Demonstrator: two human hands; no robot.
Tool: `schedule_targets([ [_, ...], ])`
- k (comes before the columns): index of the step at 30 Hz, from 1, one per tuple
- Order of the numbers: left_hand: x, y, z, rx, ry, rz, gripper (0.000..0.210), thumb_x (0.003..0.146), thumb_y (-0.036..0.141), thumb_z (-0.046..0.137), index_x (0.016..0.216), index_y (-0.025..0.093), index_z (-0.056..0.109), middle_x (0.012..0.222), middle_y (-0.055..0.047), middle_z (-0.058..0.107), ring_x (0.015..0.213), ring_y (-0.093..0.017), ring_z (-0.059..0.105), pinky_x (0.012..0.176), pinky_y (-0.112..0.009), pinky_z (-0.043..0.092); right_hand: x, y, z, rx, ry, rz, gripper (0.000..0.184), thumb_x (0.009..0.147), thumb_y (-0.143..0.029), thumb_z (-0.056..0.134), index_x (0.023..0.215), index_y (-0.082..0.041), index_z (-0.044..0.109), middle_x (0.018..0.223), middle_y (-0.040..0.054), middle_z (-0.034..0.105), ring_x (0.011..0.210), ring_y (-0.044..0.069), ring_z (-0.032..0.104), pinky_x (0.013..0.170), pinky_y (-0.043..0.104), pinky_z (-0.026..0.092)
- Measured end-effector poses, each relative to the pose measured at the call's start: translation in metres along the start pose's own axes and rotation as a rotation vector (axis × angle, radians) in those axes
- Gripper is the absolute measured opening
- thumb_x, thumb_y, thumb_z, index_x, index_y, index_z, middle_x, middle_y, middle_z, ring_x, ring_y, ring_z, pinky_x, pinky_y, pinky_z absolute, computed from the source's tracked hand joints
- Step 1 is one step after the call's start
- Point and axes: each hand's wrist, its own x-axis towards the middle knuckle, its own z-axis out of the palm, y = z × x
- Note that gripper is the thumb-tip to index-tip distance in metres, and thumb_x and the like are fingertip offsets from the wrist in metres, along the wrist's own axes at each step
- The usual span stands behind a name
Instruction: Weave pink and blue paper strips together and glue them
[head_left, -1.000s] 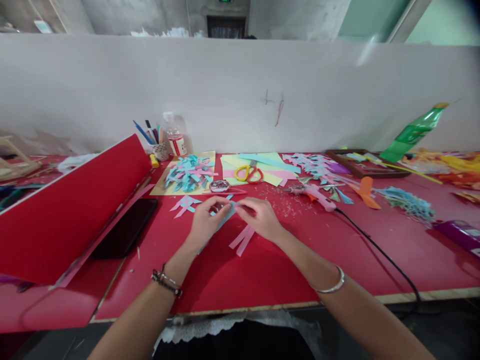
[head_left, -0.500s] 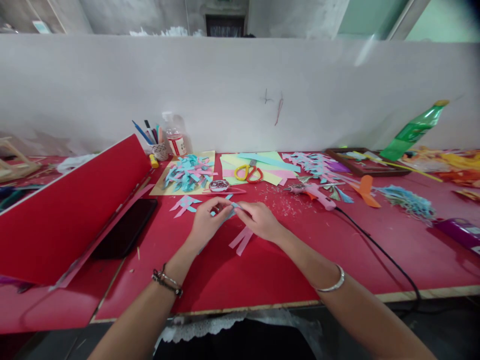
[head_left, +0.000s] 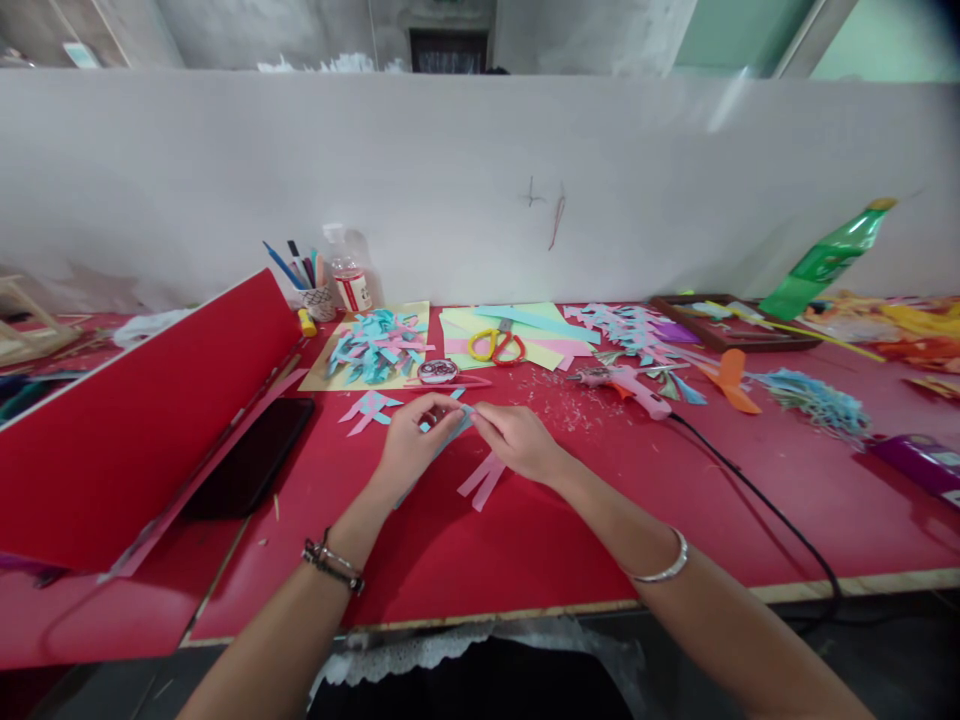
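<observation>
Both hands meet near the middle of the red tabletop [head_left: 525,540], a little toward its far edge. The left hand [head_left: 409,445] and the right hand [head_left: 521,440] each pinch one end of a blue paper strip [head_left: 452,428] between thumb and fingertips; the fingers are curled close together, not spread, and the two hands almost touch each other over the strip. The strip is partly hidden by the fingers, so its full shape I cannot tell. Just below the right hand, flat on the tabletop, lie two pink paper strips [head_left: 484,480]. A small pink and blue paper piece [head_left: 369,409] lies just left of the left hand. Behind the hands, toward the far edge, there is a round tape roll [head_left: 438,372], a yellow sheet with a heap of blue and pink cut pieces [head_left: 375,347], and yellow-and-red scissors [head_left: 496,346] on a stack of coloured paper. To the right of the hands a pink glue gun [head_left: 626,388] rests on the tabletop — its black cord [head_left: 757,500] runs to the near right edge. At the left side a big red board [head_left: 135,420] stands tilted, and a black phone [head_left: 251,455] lies beside it. A green bottle [head_left: 821,262] is near the far right corner — it looks tilted.
</observation>
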Motion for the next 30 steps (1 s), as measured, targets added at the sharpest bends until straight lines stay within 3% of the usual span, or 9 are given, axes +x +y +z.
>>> schedule_targets([
  [8, 0.0010, -0.0026, -0.0001, -0.020, -0.039, -0.005, 0.013, 0.070, 0.026, 0.053, 0.075, 0.015, 0.058, 0.069, 0.000, 0.058, 0.060, -0.010, 0.048, 0.058, -0.021, 0.038, 0.0004, 0.0005, -0.0008, 0.204, -0.034, -0.002, 0.032, 0.087, -0.031, 0.027, 0.061, -0.017, 0.040, 0.050, -0.0033, 0.041, 0.047, 0.007, 0.038, 0.049, 0.020, 0.025],
  [14, 0.0006, -0.0021, -0.0002, -0.025, -0.057, 0.004, 0.014, 0.071, 0.027, 0.054, 0.075, 0.015, 0.058, 0.066, 0.001, 0.056, 0.059, -0.009, 0.047, 0.056, -0.020, 0.037, -0.0009, -0.0001, -0.0021, 0.405, -0.081, 0.040, 0.036, 0.087, -0.033, 0.026, 0.059, -0.017, 0.040, 0.050, -0.0029, 0.045, 0.047, 0.007, 0.043, 0.052, 0.019, 0.031],
  [23, 0.0010, -0.0003, -0.0004, -0.028, -0.099, 0.018, 0.014, 0.071, 0.028, 0.053, 0.074, 0.014, 0.057, 0.063, 0.002, 0.053, 0.059, -0.009, 0.047, 0.057, -0.020, 0.038, 0.0007, -0.0034, -0.0017, 0.472, -0.060, 0.102, 0.042, 0.086, -0.040, 0.027, 0.054, -0.016, 0.041, 0.047, -0.0028, 0.046, 0.045, 0.007, 0.043, 0.051, 0.019, 0.032],
  [30, -0.0014, -0.0031, 0.0030, -0.019, -0.203, 0.045, 0.025, 0.070, 0.030, 0.053, 0.091, 0.015, 0.052, 0.070, 0.001, 0.053, 0.063, -0.010, 0.049, 0.058, -0.021, 0.039, 0.0003, -0.0001, -0.0021, 0.569, -0.057, 0.151, 0.040, 0.085, -0.037, 0.029, 0.052, -0.016, 0.039, 0.045, -0.0040, 0.043, 0.042, 0.006, 0.039, 0.047, 0.019, 0.030],
])
